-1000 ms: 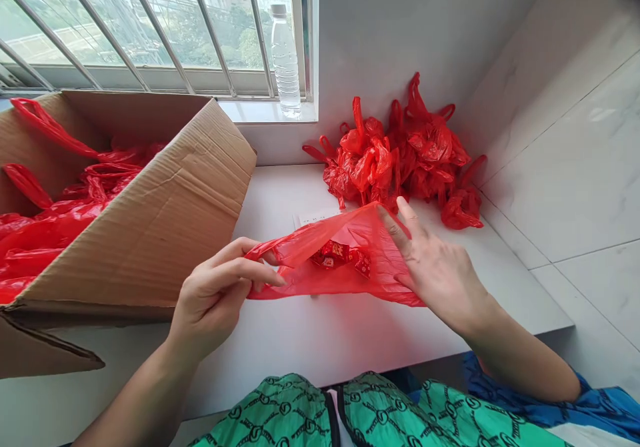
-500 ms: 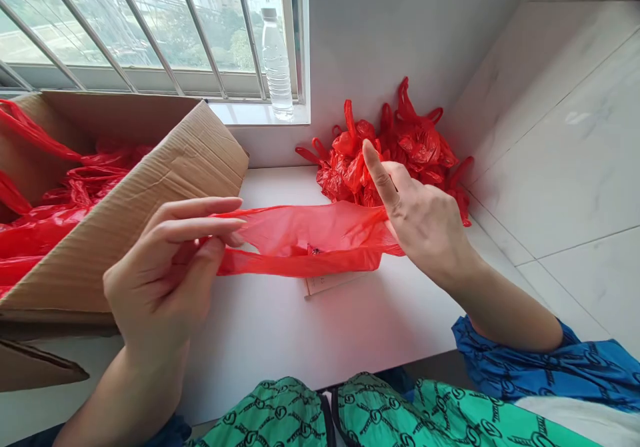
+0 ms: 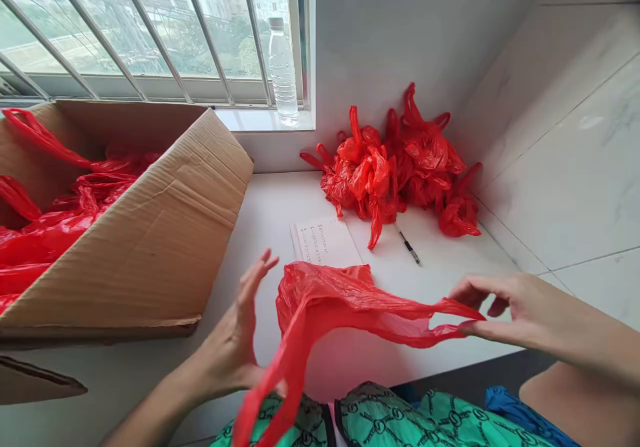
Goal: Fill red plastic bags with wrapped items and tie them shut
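A red plastic carrier bag (image 3: 345, 300) stretches between my hands above the white table. My right hand (image 3: 505, 310) pinches one handle end of the bag between thumb and fingers. To the left of the bag is my left hand (image 3: 240, 333), its fingers spread upward and apart. The left thumb lies at the bag's other handle, which droops toward my lap; whether it sits inside the loop I cannot tell. Behind the bag, a sheet of paper (image 3: 327, 240) with rows of small writing lies partly covered by it.
A cardboard box (image 3: 165, 233) holding red bags (image 3: 65, 213) stands on the left. Knotted red bags (image 3: 425, 153) are heaped against the back wall. A pen (image 3: 409, 243) lies in front of them. On the windowsill stands a water bottle (image 3: 283, 73).
The bag has come lower and nearer to my body. My right hand has moved right and down, pulling the handle out. My left hand has opened and dropped, uncovering paper and pen.
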